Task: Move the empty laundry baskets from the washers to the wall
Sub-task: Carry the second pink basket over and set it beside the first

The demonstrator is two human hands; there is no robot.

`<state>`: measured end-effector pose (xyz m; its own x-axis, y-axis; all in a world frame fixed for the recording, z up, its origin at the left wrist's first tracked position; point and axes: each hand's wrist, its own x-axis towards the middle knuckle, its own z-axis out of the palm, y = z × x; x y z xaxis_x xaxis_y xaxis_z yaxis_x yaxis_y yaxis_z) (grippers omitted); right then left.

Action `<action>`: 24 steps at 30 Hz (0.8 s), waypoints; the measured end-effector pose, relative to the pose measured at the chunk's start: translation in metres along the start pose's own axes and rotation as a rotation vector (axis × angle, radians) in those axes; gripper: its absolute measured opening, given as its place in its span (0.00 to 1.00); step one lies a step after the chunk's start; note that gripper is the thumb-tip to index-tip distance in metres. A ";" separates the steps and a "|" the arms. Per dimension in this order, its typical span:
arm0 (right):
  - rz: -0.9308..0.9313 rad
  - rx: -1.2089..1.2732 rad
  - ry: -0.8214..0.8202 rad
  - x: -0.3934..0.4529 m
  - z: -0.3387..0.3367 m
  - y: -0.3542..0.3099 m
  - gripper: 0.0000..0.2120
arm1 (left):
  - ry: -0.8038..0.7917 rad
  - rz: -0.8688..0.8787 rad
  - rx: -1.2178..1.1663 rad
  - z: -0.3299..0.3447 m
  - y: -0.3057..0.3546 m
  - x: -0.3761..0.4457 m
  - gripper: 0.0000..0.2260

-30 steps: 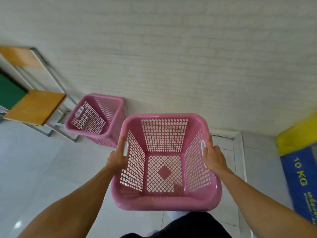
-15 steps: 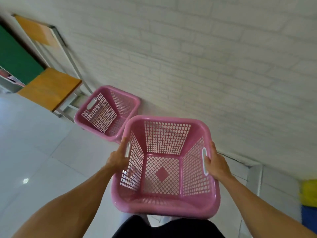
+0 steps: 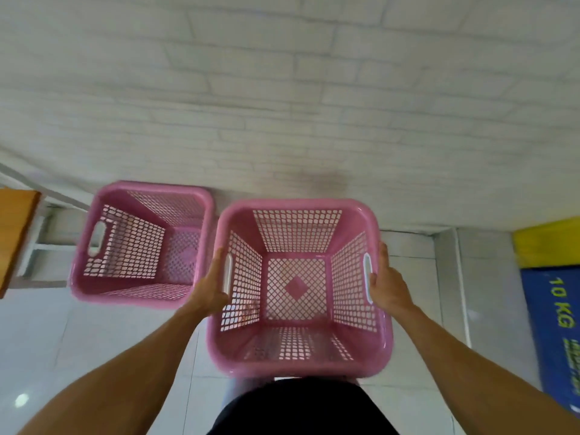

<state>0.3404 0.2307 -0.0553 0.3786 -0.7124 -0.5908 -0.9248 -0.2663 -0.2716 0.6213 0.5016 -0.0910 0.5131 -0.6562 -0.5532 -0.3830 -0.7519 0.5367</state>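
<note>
I hold an empty pink laundry basket (image 3: pixel 298 362) in front of me, close to the white brick wall (image 3: pixel 282 105). My left hand (image 3: pixel 210 290) grips its left handle slot and my right hand (image 3: pixel 387 285) grips the right one. A second empty pink basket (image 3: pixel 94 287) stands on the floor to the left, against the wall, right beside the one I hold. Whether the held basket touches the floor cannot be told.
A wooden chair seat (image 3: pixel 15 227) with a metal frame stands at the far left. A blue and yellow panel marked 10 KG (image 3: pixel 558 309) is at the right edge. White floor tiles (image 3: pixel 62 340) lie below.
The held basket has come nearer the wall and now sits side by side with the second basket. The view has swung right, so the chair is nearly out of view and the blue panel is back.
</note>
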 end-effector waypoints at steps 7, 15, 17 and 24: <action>0.132 -0.001 0.016 0.058 0.034 -0.011 0.34 | -0.031 -0.098 -0.006 0.002 -0.023 0.062 0.58; 0.202 -0.018 -0.053 0.131 0.100 -0.011 0.15 | 0.003 -0.146 0.054 0.023 -0.063 0.123 0.54; 0.221 -0.014 -0.051 0.145 0.113 -0.013 0.16 | 0.018 -0.127 0.044 0.033 -0.076 0.139 0.54; 0.207 0.020 -0.041 0.188 0.146 -0.020 0.16 | 0.116 -0.247 0.095 0.058 -0.111 0.173 0.50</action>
<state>0.4359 0.1965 -0.2717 0.1818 -0.7232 -0.6663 -0.9824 -0.1036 -0.1556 0.7080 0.4678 -0.2829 0.6824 -0.4450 -0.5800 -0.3030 -0.8942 0.3296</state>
